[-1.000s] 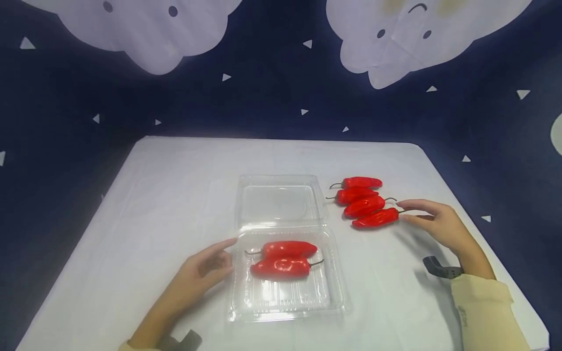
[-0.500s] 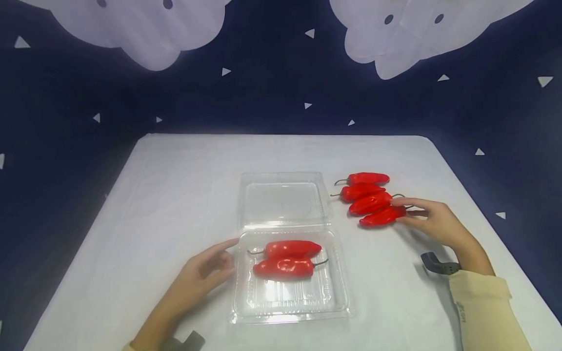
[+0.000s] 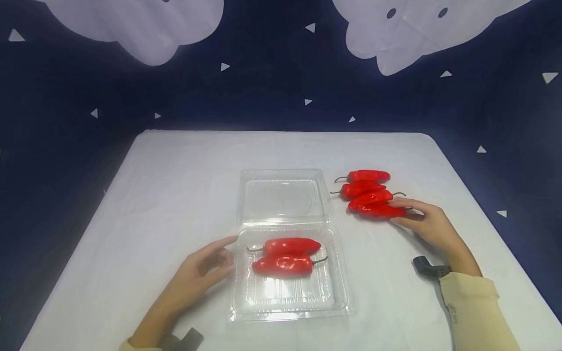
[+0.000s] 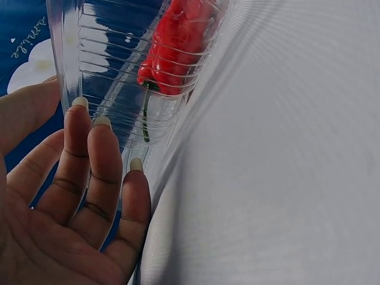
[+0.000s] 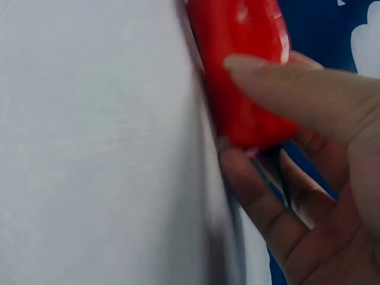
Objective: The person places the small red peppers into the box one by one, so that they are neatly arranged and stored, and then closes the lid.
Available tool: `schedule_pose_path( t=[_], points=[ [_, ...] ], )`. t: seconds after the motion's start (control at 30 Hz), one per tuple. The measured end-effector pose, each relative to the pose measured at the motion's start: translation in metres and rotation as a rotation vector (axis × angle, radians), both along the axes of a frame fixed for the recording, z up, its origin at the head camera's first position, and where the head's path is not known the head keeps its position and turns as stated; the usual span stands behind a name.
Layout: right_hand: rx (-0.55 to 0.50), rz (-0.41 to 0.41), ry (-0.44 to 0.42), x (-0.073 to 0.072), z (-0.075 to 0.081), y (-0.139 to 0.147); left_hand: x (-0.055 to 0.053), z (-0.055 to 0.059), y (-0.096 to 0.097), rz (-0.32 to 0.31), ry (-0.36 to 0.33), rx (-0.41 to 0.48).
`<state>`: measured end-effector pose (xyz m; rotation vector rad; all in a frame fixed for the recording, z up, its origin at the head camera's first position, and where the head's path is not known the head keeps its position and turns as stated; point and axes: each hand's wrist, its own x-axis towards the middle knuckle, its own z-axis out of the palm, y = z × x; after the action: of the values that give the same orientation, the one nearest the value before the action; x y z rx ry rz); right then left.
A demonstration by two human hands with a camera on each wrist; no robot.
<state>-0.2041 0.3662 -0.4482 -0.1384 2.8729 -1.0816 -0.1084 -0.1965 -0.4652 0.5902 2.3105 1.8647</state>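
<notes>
In the head view my right hand (image 3: 432,225) grips the nearest red chili pepper (image 3: 378,211) of a group at the right. The right wrist view shows the thumb (image 5: 297,89) pressed on this pepper near its stem end, with fingers on the other side. My left hand (image 3: 195,280) rests beside a clear plastic clamshell container (image 3: 287,298), fingers loosely bent and fingertips right at its left wall. Two red chili peppers lie side by side in that container, the upper pepper (image 3: 291,246) with its stem to the left, the lower pepper (image 3: 283,266) with its stem to the right.
The container's raised lid (image 3: 281,197) lies folded back on the far side. Beyond the gripped pepper lie three more chili peppers, the farthest pepper (image 3: 369,176) included. All stand on a white-covered table (image 3: 184,185), before a dark blue cloth (image 3: 263,87) with clouds.
My right hand has moved left from the stem onto the nearest pepper and closed on it, and the pepper has shifted slightly up against its neighbour. My left hand has stayed at the container.
</notes>
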Motion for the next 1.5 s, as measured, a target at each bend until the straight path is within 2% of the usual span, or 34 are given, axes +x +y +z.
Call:
schedule_pose_path(
  t=[0.17,0.47,0.67,0.83,1.03,1.13,1.27,1.4,1.5],
  points=[
    [-0.014,-0.045,-0.02,0.003,-0.002,0.001,0.0,0.003,-0.002,-0.003,0.002,-0.009],
    [0.003,-0.018,-0.01,0.01,0.006,0.0,-0.001,0.006,-0.003,-0.016,0.011,0.008],
    [-0.035,-0.047,-0.022,0.017,0.011,-0.008,-0.003,0.006,-0.002,-0.017,0.009,-0.001],
    [-0.131,-0.082,0.065,0.022,0.021,-0.024,-0.003,0.006,-0.002,-0.01,0.002,-0.015],
    [-0.251,-0.096,0.228,0.028,0.055,-0.058,-0.001,0.005,-0.004,-0.005,-0.001,-0.01],
    [-0.308,-0.059,0.311,0.032,0.075,-0.076,0.0,0.005,-0.005,-0.006,-0.001,-0.001],
    [-0.364,0.066,0.392,0.042,0.092,-0.101,0.0,0.004,-0.005,-0.009,-0.013,0.008],
    [-0.312,0.199,0.424,0.054,0.097,-0.13,0.001,0.003,-0.005,-0.015,-0.021,0.01],
    [-0.242,0.264,0.401,0.063,0.096,-0.153,0.001,0.002,-0.004,-0.014,-0.025,0.005]
  ],
)
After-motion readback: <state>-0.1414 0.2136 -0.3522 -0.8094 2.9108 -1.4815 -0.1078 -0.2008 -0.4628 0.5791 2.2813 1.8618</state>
